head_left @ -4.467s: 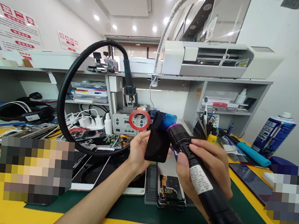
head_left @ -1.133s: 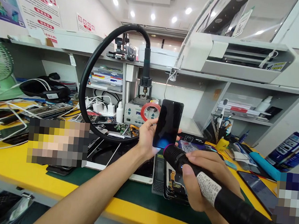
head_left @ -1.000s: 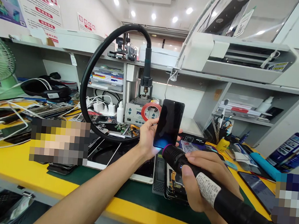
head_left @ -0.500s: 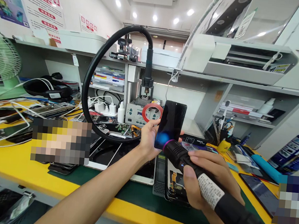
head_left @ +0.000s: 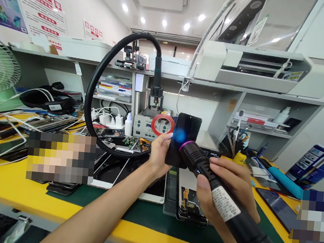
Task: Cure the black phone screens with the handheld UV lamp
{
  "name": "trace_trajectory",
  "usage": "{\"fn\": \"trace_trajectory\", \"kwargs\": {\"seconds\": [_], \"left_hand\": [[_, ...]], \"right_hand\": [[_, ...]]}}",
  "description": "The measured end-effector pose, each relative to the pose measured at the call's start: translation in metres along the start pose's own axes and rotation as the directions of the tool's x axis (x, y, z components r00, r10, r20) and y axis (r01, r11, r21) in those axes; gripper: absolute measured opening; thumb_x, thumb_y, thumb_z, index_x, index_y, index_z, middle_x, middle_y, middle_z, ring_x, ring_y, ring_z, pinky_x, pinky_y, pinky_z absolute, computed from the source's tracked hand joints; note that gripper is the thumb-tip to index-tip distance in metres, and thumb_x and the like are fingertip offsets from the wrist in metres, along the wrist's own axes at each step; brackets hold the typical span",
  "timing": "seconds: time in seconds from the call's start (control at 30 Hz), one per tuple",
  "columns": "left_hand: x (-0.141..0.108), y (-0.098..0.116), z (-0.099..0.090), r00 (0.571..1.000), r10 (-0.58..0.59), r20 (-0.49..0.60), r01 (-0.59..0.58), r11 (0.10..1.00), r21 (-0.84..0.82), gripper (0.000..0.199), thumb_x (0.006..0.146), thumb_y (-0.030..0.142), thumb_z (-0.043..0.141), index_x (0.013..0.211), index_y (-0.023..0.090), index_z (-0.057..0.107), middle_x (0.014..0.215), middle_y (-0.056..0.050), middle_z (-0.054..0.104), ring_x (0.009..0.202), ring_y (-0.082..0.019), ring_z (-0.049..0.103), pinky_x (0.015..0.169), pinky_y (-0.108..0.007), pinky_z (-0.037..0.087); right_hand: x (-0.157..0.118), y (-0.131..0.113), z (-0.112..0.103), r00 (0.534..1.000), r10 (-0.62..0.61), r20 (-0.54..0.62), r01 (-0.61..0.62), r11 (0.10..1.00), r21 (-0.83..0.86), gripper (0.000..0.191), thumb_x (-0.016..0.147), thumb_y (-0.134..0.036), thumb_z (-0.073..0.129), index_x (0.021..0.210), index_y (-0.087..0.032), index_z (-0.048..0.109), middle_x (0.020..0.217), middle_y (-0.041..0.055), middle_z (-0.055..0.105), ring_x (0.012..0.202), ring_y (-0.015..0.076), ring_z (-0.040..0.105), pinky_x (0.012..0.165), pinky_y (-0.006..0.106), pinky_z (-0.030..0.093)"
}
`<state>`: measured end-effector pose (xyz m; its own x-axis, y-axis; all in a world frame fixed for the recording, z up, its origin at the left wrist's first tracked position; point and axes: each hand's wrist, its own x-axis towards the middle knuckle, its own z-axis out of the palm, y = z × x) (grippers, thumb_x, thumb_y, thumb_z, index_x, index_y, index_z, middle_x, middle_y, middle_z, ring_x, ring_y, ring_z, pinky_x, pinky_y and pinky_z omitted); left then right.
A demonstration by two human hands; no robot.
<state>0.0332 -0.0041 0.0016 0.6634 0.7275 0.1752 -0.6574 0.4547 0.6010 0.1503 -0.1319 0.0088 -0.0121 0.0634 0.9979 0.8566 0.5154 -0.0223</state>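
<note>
My left hand (head_left: 160, 153) holds a black phone (head_left: 189, 129) upright, its dark screen towards me. My right hand (head_left: 230, 188) is wrapped round a thick black flashlight (head_left: 197, 155) with a white label and a purple ring at its head. The lit head is close to the phone, and a blue spot glows on the left part of the screen. Below the hands, an opened phone (head_left: 190, 203) lies on the green mat (head_left: 153, 215). Tablets (head_left: 156, 181) lie beneath my left forearm.
A black hose (head_left: 89, 92) arches over the bench beside a grey repair station (head_left: 141, 125) and red tape roll (head_left: 155, 124). Phones and cables crowd the left. On the right are a pen holder (head_left: 234, 143), a dark phone (head_left: 276, 207) and a blue can (head_left: 314, 161).
The blue spot has moved up the phone screen as the flashlight head has risen slightly. The whole view has shifted a little. Both hands keep their holds.
</note>
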Motion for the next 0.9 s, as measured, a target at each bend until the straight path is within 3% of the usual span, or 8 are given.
{"fn": "trace_trajectory", "kwargs": {"seconds": [0.33, 0.57, 0.77, 0.9], "left_hand": [[0.0, 0.001, -0.002, 1.0, -0.02, 0.024, 0.02, 1.0, -0.001, 0.037, 0.087, 0.042, 0.053, 0.078, 0.012, 0.073, 0.087, -0.012, 0.076, 0.086, -0.027, 0.071, 0.079, -0.035, 0.054], [-0.001, 0.0, 0.0, 0.999, -0.027, 0.02, 0.027, 1.0, -0.004, 0.037, 0.088, 0.039, 0.055, 0.086, 0.008, 0.076, 0.084, -0.012, 0.076, 0.075, -0.022, 0.071, 0.072, -0.03, 0.055], [-0.004, 0.001, 0.001, 0.995, -0.041, 0.09, 0.033, 0.996, 0.088, 0.045, 0.09, 0.042, 0.047, 0.089, 0.007, 0.077, 0.093, -0.018, 0.077, 0.081, -0.032, 0.073, 0.076, -0.046, 0.058], [-0.004, 0.003, 0.004, 0.995, -0.037, 0.088, 0.026, 0.992, 0.124, 0.051, 0.09, 0.043, 0.045, 0.095, 0.004, 0.076, 0.091, -0.02, 0.076, 0.079, -0.033, 0.073, 0.074, -0.046, 0.059]], "right_hand": [[0.001, 0.0, -0.001, 1.0, -0.007, 0.001, 0.007, 1.0, -0.001, 0.034, 0.078, -0.016, 0.077, 0.107, -0.019, 0.06, 0.105, 0.0065, 0.066, 0.099, 0.0178, 0.067, 0.09, 0.033, 0.056], [-0.002, 0.006, 0.002, 0.996, 0.008, -0.094, -0.009, 1.0, -0.009, 0.038, 0.076, -0.017, 0.08, 0.109, -0.018, 0.061, 0.108, 0.0082, 0.066, 0.099, 0.0202, 0.067, 0.09, 0.037, 0.056], [0.005, 0.006, 0.001, 0.988, 0.058, -0.141, -0.068, 0.996, -0.064, 0.035, 0.078, -0.018, 0.079, 0.107, -0.021, 0.061, 0.108, 0.0057, 0.065, 0.098, 0.0182, 0.067, 0.087, 0.033, 0.056], [0.005, 0.012, 0.003, 0.972, 0.156, -0.173, -0.169, 0.984, -0.058, 0.026, 0.083, -0.022, 0.075, 0.107, -0.02, 0.064, 0.107, 0.0064, 0.066, 0.101, 0.0192, 0.066, 0.093, 0.037, 0.054]]}}
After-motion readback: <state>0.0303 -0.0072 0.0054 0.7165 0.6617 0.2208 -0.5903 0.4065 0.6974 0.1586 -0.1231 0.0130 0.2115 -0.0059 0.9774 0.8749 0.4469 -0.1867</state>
